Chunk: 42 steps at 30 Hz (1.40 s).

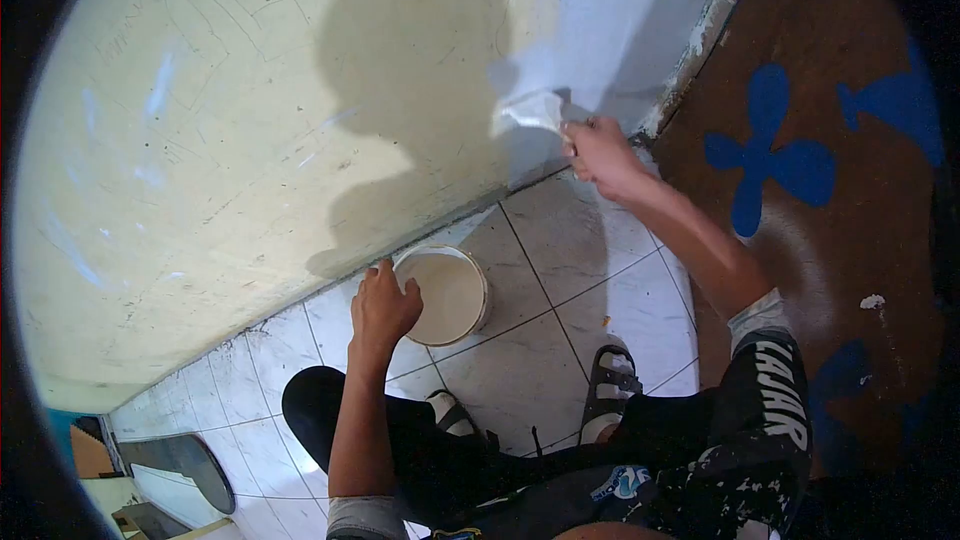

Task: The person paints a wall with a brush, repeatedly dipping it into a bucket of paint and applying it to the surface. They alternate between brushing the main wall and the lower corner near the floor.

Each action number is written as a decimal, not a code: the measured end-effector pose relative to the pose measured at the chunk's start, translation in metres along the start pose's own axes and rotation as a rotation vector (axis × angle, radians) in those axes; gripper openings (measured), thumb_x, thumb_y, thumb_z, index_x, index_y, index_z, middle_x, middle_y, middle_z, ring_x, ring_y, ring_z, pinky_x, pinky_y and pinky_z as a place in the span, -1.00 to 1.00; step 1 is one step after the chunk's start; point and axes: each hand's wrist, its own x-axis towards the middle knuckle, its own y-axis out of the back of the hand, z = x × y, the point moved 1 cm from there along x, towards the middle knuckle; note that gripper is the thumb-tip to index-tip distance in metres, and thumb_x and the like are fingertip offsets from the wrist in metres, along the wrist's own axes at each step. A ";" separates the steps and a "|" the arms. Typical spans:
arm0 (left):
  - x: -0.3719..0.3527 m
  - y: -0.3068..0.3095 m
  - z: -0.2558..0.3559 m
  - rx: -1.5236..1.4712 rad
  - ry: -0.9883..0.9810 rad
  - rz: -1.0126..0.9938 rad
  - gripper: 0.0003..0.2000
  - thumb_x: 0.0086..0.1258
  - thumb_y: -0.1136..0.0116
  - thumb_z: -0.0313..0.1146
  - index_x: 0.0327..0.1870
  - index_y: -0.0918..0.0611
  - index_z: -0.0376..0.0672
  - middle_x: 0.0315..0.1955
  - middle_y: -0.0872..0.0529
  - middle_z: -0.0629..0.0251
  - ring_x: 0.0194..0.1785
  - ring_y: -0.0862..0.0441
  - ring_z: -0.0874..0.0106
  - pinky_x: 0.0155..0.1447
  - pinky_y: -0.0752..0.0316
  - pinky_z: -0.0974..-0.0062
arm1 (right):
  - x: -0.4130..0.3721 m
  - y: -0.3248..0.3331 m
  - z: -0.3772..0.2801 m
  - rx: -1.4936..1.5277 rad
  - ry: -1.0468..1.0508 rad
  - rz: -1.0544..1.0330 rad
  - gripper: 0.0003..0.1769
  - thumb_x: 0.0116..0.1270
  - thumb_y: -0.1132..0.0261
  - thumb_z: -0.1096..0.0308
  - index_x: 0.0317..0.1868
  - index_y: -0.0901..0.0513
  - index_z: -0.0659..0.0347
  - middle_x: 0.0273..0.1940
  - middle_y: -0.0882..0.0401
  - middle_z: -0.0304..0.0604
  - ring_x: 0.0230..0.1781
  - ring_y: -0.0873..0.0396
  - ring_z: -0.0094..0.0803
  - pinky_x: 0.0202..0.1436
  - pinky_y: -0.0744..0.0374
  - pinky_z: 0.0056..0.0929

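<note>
My right hand (605,155) is closed around the handle of a paintbrush (538,112), whose wide white-coated head lies against the lower part of the wall (240,140). White paint (600,20) covers the wall's right end, while the rest is cream with scratches and pale streaks. On the floor below stands a round bucket (484,308) holding an off-white liquid (438,298). My left hand (383,305) is at the bucket's left rim, thumb toward the opening and fingers curled on the outer side.
White tiles (520,360) with dark joints run along the wall's foot, under my sandalled feet (612,385). To the right is a brown surface (790,260) with blue flower shapes (768,155). A dark-edged flat object (180,470) lies at lower left. My shadow falls on the wall.
</note>
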 end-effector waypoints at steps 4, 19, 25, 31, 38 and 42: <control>0.001 -0.003 0.001 0.007 -0.007 -0.011 -0.55 0.29 -0.12 -0.23 0.10 -0.50 -0.38 -0.05 -0.61 -0.24 0.06 -0.59 -0.09 0.13 -0.49 0.03 | -0.040 -0.003 -0.068 0.040 0.066 0.046 -0.79 0.43 -0.17 0.28 -0.28 -0.46 0.26 -0.53 -0.39 -0.30 -0.70 -0.19 -0.67 -0.71 -0.10 -0.59; 0.001 -0.005 0.001 0.015 -0.006 -0.010 -0.54 0.29 -0.14 -0.22 0.13 -0.51 -0.35 -0.03 -0.61 -0.22 0.05 -0.60 -0.10 0.15 -0.49 0.02 | 0.021 0.014 0.011 0.177 0.257 0.107 -0.84 0.45 -0.17 0.22 -0.23 -0.48 0.11 -0.55 -0.41 -0.33 -0.73 -0.24 -0.67 -0.72 -0.16 -0.61; -0.002 -0.005 0.005 0.036 0.000 -0.022 -0.54 0.30 -0.12 -0.22 0.13 -0.51 -0.36 -0.02 -0.61 -0.23 0.07 -0.59 -0.10 0.16 -0.49 0.03 | 0.056 0.030 0.155 0.075 0.153 0.038 -0.72 0.40 -0.23 0.14 -0.26 -0.48 0.20 -0.58 -0.44 -0.29 -0.67 -0.36 -0.56 -0.65 -0.33 -0.49; -0.004 -0.002 0.005 0.022 -0.015 -0.019 -0.53 0.30 -0.12 -0.22 0.13 -0.50 -0.37 -0.02 -0.60 -0.25 0.09 -0.58 -0.11 0.17 -0.48 0.04 | 0.038 0.036 0.222 -0.195 -0.103 0.127 -0.75 0.42 -0.19 0.19 -0.29 -0.39 0.16 -0.60 -0.40 -0.25 -0.76 -0.28 -0.54 -0.77 -0.18 -0.45; -0.007 0.000 0.002 -0.019 -0.035 0.022 -0.54 0.30 -0.12 -0.23 0.13 -0.50 -0.38 -0.03 -0.60 -0.25 0.10 -0.57 -0.11 0.19 -0.46 0.05 | 0.055 0.024 0.174 -0.075 -0.272 0.058 -0.79 0.37 -0.22 0.28 -0.30 -0.46 0.25 -0.58 -0.42 -0.24 -0.75 -0.28 -0.52 -0.76 -0.16 -0.47; -0.011 0.009 0.007 -0.014 -0.015 0.023 -0.54 0.30 -0.13 -0.23 0.13 -0.51 -0.38 -0.03 -0.61 -0.25 0.08 -0.58 -0.10 0.18 -0.47 0.04 | 0.050 0.015 0.105 -0.135 -0.247 0.080 -0.80 0.36 -0.22 0.29 -0.27 -0.47 0.27 -0.54 -0.43 -0.24 -0.74 -0.27 -0.53 -0.75 -0.16 -0.49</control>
